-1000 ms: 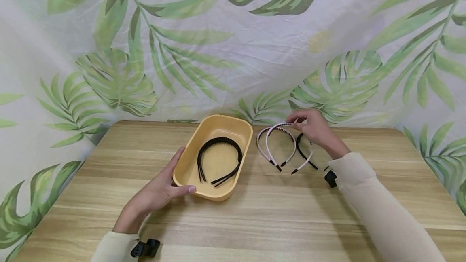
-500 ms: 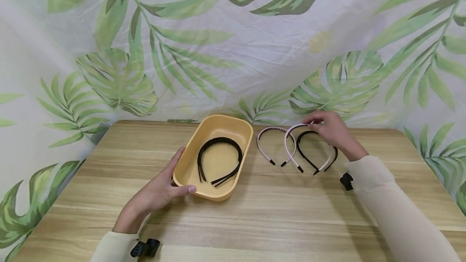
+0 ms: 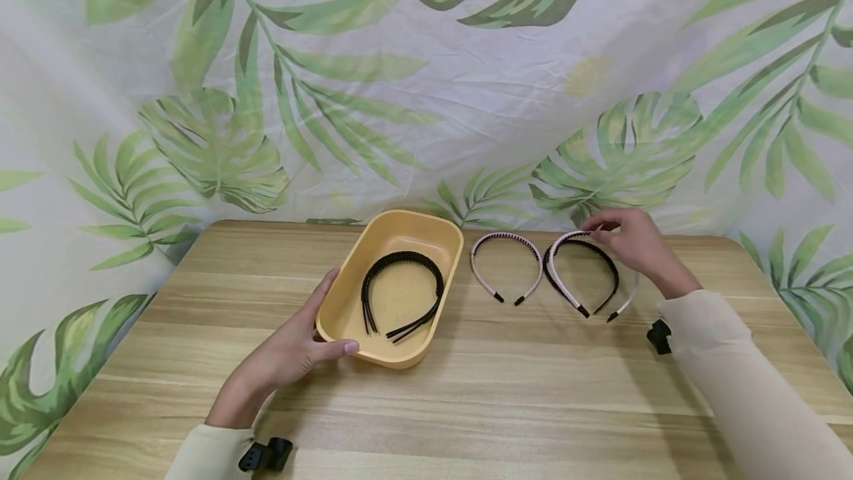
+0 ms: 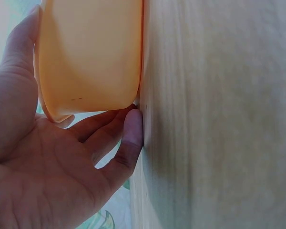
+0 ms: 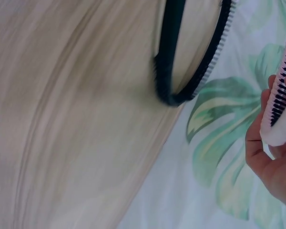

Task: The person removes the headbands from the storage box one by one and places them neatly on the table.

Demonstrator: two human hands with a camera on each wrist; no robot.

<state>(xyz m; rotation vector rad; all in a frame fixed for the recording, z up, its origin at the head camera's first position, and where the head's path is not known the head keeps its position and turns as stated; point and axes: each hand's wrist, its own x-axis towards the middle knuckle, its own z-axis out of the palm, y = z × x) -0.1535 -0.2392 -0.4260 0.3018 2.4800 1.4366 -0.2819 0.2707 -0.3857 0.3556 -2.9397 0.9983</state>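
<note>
My left hand point(image 3: 286, 350) grips the near-left corner of a yellow plastic bin point(image 3: 416, 228), thumb over the rim and fingers along its side. In the left wrist view, fingers reach toward the underside of the bin point(image 4: 90, 52). Black toothed headbands point(image 3: 400, 256) lie nested inside it. With fingers and thumb, my right hand point(image 3: 633, 243) pinches a pale pink headband point(image 3: 562, 284) by its top. That headband overlaps a black headband point(image 3: 614, 272) in the head view. The right wrist view shows dark teeth inside the pale headband point(image 5: 280, 102).
Another pale pink headband point(image 3: 474, 265) lies between the bin and the black headband. All rest on a wood-grain table point(image 3: 480, 406). A leaf-patterned cloth point(image 3: 480, 110) hangs right behind the table's back edge.
My right hand has carried the pale pink headband to the right, from over the other pale one to over the black one. The left hand and bin have stayed put.
</note>
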